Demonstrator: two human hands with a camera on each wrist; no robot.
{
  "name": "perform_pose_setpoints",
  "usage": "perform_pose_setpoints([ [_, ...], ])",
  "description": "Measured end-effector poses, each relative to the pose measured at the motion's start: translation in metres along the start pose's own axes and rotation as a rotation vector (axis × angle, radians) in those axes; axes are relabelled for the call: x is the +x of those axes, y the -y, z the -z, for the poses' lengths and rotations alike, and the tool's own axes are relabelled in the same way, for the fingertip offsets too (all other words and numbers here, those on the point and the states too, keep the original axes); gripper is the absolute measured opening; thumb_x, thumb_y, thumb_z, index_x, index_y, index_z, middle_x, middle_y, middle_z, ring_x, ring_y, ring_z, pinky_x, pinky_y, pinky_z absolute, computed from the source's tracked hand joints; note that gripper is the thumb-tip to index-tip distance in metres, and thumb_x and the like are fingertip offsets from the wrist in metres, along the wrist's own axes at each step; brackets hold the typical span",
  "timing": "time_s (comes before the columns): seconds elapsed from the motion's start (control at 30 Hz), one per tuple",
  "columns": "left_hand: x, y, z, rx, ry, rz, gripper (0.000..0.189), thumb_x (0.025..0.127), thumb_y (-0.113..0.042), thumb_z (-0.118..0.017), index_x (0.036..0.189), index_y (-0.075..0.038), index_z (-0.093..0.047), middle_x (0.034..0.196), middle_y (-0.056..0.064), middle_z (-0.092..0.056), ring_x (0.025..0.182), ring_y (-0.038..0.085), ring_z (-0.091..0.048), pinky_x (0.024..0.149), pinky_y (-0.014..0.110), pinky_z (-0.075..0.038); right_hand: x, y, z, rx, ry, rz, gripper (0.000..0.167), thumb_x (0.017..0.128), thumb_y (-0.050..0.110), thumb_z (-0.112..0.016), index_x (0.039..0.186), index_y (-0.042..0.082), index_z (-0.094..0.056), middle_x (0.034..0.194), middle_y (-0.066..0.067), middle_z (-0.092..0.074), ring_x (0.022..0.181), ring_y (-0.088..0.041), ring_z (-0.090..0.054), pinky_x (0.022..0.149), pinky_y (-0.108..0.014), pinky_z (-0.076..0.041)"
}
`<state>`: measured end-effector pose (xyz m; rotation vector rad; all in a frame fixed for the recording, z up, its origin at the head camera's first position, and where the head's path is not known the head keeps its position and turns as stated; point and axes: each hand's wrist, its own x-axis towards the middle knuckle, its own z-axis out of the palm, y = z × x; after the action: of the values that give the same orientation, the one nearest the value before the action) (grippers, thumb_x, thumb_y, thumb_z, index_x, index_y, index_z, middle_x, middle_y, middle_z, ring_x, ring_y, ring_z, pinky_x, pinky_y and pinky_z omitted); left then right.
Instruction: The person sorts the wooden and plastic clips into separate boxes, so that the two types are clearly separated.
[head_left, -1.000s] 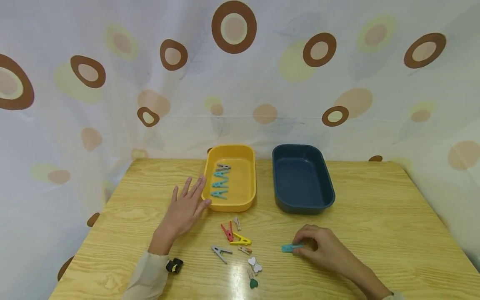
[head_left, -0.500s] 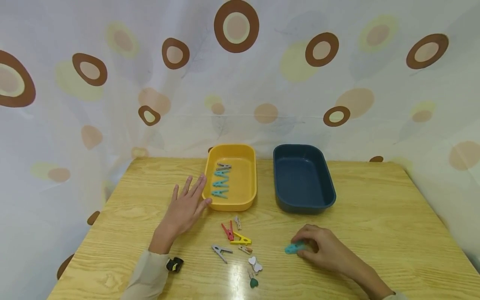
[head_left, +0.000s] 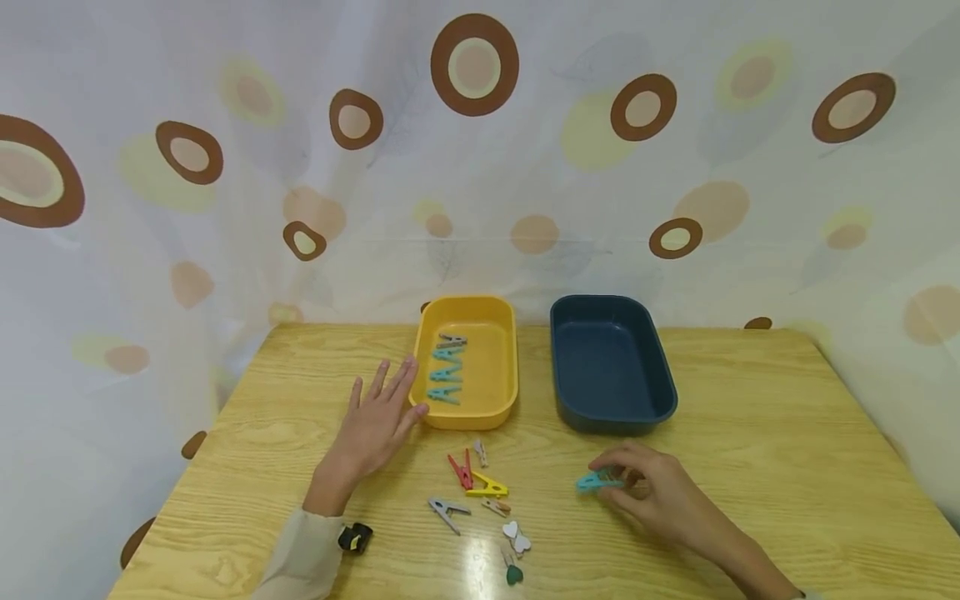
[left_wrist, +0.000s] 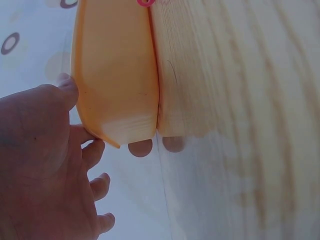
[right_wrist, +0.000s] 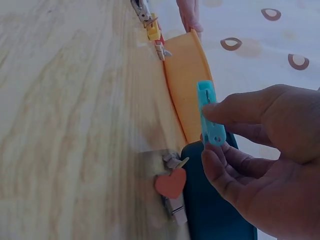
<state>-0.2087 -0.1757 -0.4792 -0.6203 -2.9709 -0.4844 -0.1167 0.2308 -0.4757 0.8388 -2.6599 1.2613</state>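
My right hand pinches a turquoise clothespin between thumb and fingers, in front of the dark blue tray. In the right wrist view the same turquoise clothespin shows its narrow side. My left hand rests with spread fingers against the left side and near corner of the yellow tray. Its thumb and fingertips touch the yellow tray's wall and rim in the left wrist view. Inside the yellow tray, several turquoise clothespins lie in a column below a grey clothespin.
Between the hands lie a red clothespin, a yellow clothespin, a grey clothespin, small wooden clips, white heart clips and a green heart clip. A red heart clip appears beside the dark tray in the right wrist view.
My right hand has turned the turquoise clothespin and raised it slightly, so its open, A-shaped side shows. The left hand stays against the yellow tray. The head view has shifted slightly.
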Motion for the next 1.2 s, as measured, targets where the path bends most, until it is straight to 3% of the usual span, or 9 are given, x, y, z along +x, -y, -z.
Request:
perform_pose_setpoints([
  [0.3,-0.001,-0.003,0.003,-0.007,-0.007,-0.003,0.069,0.110,-0.045,-0.043,0.165,-0.010,-0.019,0.169,0.006,-0.019,0.155,0.039,-0.014,0.118,0.070,-0.008,0.008,0.004,0.000,-0.003,-0.044,0.050,0.041,0.079,-0.020,-0.071,0.114,0.002,-0.073,0.111,-0.004,-0.068,0.093,-0.018,-0.070,0.075,-0.032,-0.061],
  [0.47,-0.001,-0.003,0.003,-0.005,-0.004,-0.002,0.069,0.110,-0.045,-0.042,0.165,-0.010,-0.020,0.169,0.006,-0.019,0.156,0.038,-0.013,0.118,0.070,-0.008,0.017,0.006,0.000,-0.001,-0.078,0.067,0.043,0.077,-0.023,-0.068,0.111,0.003,-0.074,0.110,-0.003,-0.067,0.094,-0.022,-0.071,0.074,-0.028,-0.061],
  [0.73,-0.001,-0.002,0.003,-0.012,-0.005,-0.001,0.069,0.110,-0.045,-0.042,0.165,-0.010,-0.019,0.169,0.007,-0.020,0.156,0.038,-0.013,0.119,0.070,-0.008,0.036,0.012,0.003,-0.038,-0.122,0.089,0.044,0.080,-0.020,-0.070,0.115,0.006,-0.074,0.110,-0.006,-0.067,0.085,-0.014,-0.068,0.069,-0.027,-0.060],
  [1.0,0.000,-0.001,0.001,0.000,0.001,-0.002,0.070,0.110,-0.047,-0.040,0.165,-0.011,-0.018,0.170,0.005,-0.017,0.156,0.037,-0.011,0.119,0.070,-0.007,0.060,0.021,-0.003,-0.029,-0.154,0.018,0.033,0.081,-0.005,-0.083,0.111,0.005,-0.075,0.100,-0.005,-0.072,0.084,-0.012,-0.070,0.071,-0.031,-0.061],
  [1.2,-0.001,-0.002,0.003,-0.001,-0.005,-0.002,0.069,0.110,-0.046,-0.042,0.165,-0.010,-0.019,0.169,0.006,-0.018,0.156,0.038,-0.012,0.118,0.070,-0.009,0.081,0.025,-0.006,-0.053,-0.175,0.057,0.032,0.081,0.000,-0.086,0.110,0.007,-0.076,0.103,-0.005,-0.073,0.081,-0.015,-0.069,0.067,-0.035,-0.061],
])
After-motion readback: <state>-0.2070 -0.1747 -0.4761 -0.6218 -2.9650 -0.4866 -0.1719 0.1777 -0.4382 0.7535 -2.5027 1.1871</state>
